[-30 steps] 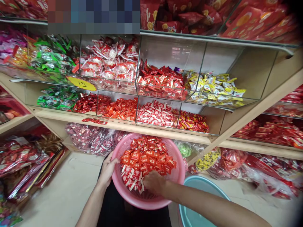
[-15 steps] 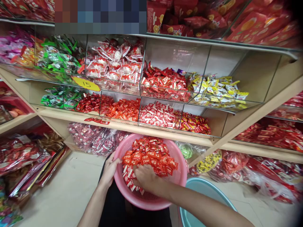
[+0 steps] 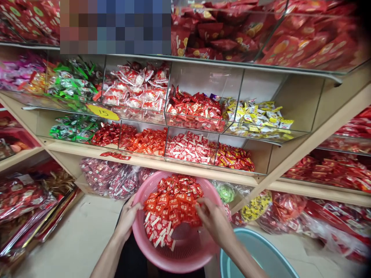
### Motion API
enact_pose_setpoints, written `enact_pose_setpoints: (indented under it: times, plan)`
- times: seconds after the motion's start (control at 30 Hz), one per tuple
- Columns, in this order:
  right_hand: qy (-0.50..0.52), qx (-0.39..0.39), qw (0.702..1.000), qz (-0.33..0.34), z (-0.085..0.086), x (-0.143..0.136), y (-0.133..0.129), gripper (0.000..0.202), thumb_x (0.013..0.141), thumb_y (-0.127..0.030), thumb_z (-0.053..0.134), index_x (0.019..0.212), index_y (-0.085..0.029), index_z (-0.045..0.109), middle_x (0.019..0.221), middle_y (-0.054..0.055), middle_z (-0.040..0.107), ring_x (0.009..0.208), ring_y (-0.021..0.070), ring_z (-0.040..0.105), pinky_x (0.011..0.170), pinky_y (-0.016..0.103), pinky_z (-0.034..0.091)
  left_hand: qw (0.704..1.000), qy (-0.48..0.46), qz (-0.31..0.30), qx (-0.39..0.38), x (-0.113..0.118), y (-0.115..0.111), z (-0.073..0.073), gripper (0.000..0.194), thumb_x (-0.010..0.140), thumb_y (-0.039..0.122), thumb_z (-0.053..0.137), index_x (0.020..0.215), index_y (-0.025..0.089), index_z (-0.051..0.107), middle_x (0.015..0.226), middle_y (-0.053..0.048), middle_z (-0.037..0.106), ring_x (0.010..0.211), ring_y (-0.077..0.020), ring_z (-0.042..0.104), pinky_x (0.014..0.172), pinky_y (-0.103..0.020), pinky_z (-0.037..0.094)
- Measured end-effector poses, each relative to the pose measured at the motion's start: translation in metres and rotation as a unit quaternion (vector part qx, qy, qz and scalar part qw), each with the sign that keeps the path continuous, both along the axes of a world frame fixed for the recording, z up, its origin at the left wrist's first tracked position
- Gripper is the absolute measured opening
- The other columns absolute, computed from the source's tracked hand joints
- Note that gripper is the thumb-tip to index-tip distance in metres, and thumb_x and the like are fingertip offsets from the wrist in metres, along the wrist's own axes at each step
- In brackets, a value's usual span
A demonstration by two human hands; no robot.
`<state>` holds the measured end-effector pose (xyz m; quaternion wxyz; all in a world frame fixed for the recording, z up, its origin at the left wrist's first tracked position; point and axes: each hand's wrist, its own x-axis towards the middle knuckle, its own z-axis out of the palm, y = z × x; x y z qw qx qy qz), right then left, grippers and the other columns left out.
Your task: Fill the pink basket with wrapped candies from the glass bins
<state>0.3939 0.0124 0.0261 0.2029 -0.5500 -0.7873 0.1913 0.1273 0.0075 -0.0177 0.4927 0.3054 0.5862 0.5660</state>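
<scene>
A pink plastic basket (image 3: 174, 266) rests low in front of me, over my dark-clothed legs. Orange-red wrapped candies (image 3: 176, 204) fill its back and middle, and white-and-red ones (image 3: 158, 231) lie at the front left. My left hand (image 3: 129, 216) grips the basket's left rim, thumb over the edge. Over the right side of the basket is my right hand (image 3: 213, 220), fingers curled at the edge of the orange-red candies; whether it holds one is hidden. Bare basket mesh shows at the front right.
A light blue tub (image 3: 257, 251) stands on the floor at the right. Clear shelf bins (image 3: 191, 154) of wrapped candies, with a yellow "15" tag (image 3: 102, 112), span the back. Bagged candies (image 3: 107, 173) lie under the bottom shelf, and more packages (image 3: 26, 197) at the left.
My right hand has moved right, from the white-and-red candies to the basket's right side. More bare mesh shows at the front. The view has shifted slightly, with the shelves lower in it.
</scene>
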Motion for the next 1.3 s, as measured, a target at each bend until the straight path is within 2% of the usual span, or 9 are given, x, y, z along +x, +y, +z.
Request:
enact_pose_setpoints:
  times: [0.17, 0.33, 0.53, 0.73, 0.93, 1.03, 1.17, 1.23, 1.3]
  plan:
    - [0.165, 0.088, 0.977, -0.105, -0.029, 0.056, -0.003, 0.027, 0.089, -0.041, 0.043, 0.094, -0.019, 0.059, 0.073, 0.003, 0.065, 0.065, 0.0166, 0.06, 0.061, 0.026, 0.045, 1.0, -0.018, 0.01, -0.015, -0.005, -0.003, 0.007, 0.068, 0.056, 0.012, 0.057, 0.124, 0.02, 0.054, 0.09, -0.001, 0.073, 0.082, -0.0211, 0.066, 0.073, -0.028, 0.049]
    - [0.227, 0.128, 0.958, -0.12, -0.054, 0.056, -0.012, 0.027, 0.088, -0.04, 0.047, 0.095, -0.02, 0.063, 0.092, 0.009, 0.069, 0.085, 0.0207, 0.064, 0.075, 0.029, 0.05, 0.999, -0.007, 0.006, -0.044, -0.01, -0.011, 0.012, 0.066, 0.057, 0.014, 0.06, 0.122, 0.021, 0.054, 0.086, -0.002, 0.073, 0.073, -0.0234, 0.067, 0.06, -0.029, 0.05]
    - [0.28, 0.141, 0.94, -0.134, -0.058, 0.047, -0.019, 0.029, 0.087, -0.042, 0.047, 0.092, -0.019, 0.064, 0.091, 0.011, 0.069, 0.085, 0.0228, 0.064, 0.075, 0.032, 0.051, 0.999, -0.014, 0.019, -0.022, -0.009, -0.017, 0.018, 0.063, 0.055, 0.011, 0.057, 0.117, 0.021, 0.057, 0.08, 0.0, 0.072, 0.068, -0.0214, 0.066, 0.06, -0.028, 0.05]
    - [0.354, 0.165, 0.897, -0.206, -0.066, 0.045, -0.027, 0.027, 0.085, -0.042, 0.05, 0.093, -0.019, 0.063, 0.085, 0.008, 0.067, 0.076, 0.0201, 0.064, 0.071, 0.031, 0.052, 0.999, -0.03, 0.01, -0.005, -0.005, -0.018, 0.026, 0.06, 0.053, 0.01, 0.055, 0.112, 0.019, 0.06, 0.071, 0.002, 0.07, 0.067, -0.0213, 0.066, 0.062, -0.029, 0.05]
    - [0.387, 0.172, 0.878, -0.223, -0.061, 0.044, -0.029, 0.03, 0.083, -0.043, 0.052, 0.093, -0.017, 0.062, 0.081, 0.008, 0.067, 0.072, 0.0193, 0.063, 0.066, 0.03, 0.052, 0.998, -0.05, 0.026, -0.011, -0.003, -0.024, 0.027, 0.062, 0.051, 0.012, 0.058, 0.112, 0.021, 0.061, 0.067, 0.003, 0.069, 0.061, -0.0206, 0.065, 0.055, -0.027, 0.049]
    - [0.378, 0.17, 0.883, -0.22, -0.064, 0.041, -0.027, 0.029, 0.084, -0.042, 0.052, 0.094, -0.017, 0.062, 0.082, 0.008, 0.067, 0.073, 0.0192, 0.063, 0.068, 0.03, 0.052, 0.998, -0.043, 0.033, -0.017, -0.008, -0.026, 0.022, 0.065, 0.05, 0.012, 0.059, 0.114, 0.022, 0.061, 0.066, 0.003, 0.069, 0.059, -0.0211, 0.064, 0.05, -0.026, 0.047]
    - [0.314, 0.159, 0.919, -0.179, -0.069, 0.035, -0.025, 0.027, 0.086, -0.04, 0.05, 0.096, -0.018, 0.062, 0.085, 0.009, 0.067, 0.078, 0.0201, 0.063, 0.07, 0.03, 0.052, 0.997, -0.061, 0.039, -0.023, -0.017, -0.025, 0.016, 0.067, 0.051, 0.014, 0.059, 0.117, 0.023, 0.06, 0.07, 0.001, 0.071, 0.063, -0.0238, 0.066, 0.056, -0.03, 0.051]
    - [0.262, 0.161, 0.941, -0.145, -0.059, 0.033, -0.019, 0.026, 0.087, -0.038, 0.048, 0.097, -0.019, 0.063, 0.089, 0.01, 0.067, 0.082, 0.0209, 0.063, 0.072, 0.031, 0.052, 0.996, -0.072, 0.038, -0.03, -0.022, -0.022, 0.013, 0.071, 0.05, 0.014, 0.059, 0.12, 0.025, 0.057, 0.072, 0.002, 0.072, 0.066, -0.025, 0.066, 0.059, -0.032, 0.052]
    - [0.205, 0.181, 0.955, -0.111, -0.036, 0.034, -0.007, 0.026, 0.088, -0.037, 0.046, 0.1, -0.02, 0.062, 0.09, 0.009, 0.066, 0.083, 0.0214, 0.062, 0.074, 0.032, 0.05, 0.996, -0.069, 0.039, -0.036, -0.027, -0.018, 0.009, 0.075, 0.05, 0.013, 0.058, 0.124, 0.027, 0.054, 0.075, 0.002, 0.073, 0.067, -0.0255, 0.067, 0.057, -0.033, 0.052]
